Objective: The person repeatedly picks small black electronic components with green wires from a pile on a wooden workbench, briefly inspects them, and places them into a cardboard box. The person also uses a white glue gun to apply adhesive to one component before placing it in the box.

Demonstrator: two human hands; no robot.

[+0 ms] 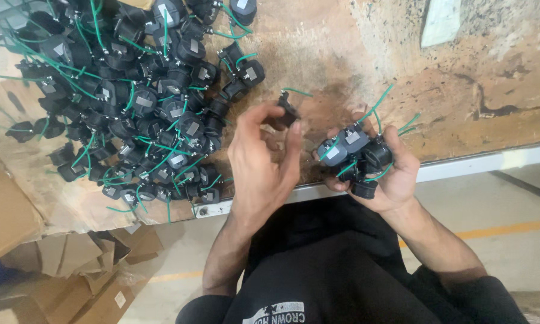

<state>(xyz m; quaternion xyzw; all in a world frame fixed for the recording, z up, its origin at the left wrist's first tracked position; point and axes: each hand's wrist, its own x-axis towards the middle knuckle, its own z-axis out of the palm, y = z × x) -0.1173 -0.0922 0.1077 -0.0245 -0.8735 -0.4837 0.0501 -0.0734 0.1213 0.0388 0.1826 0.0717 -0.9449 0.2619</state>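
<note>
My left hand (264, 159) pinches a single small black coil-like part (286, 111) with a green wire, fingers closed on it, just above the worn brown tabletop (342, 54). My right hand (390, 174) cups a cluster of several of the same black parts (357, 157), some with grey tops, green wires sticking out between the fingers. The two hands are close together near the table's front edge. A large pile of like black parts (132, 102) with green wires lies on the table to the left of my left hand.
The table's pale metal edge (480, 162) runs across in front of me. Brown cardboard boxes (72, 270) stand on the floor at lower left. A white sheet (441, 21) lies at the table's far right. A yellow line (504, 228) marks the grey floor.
</note>
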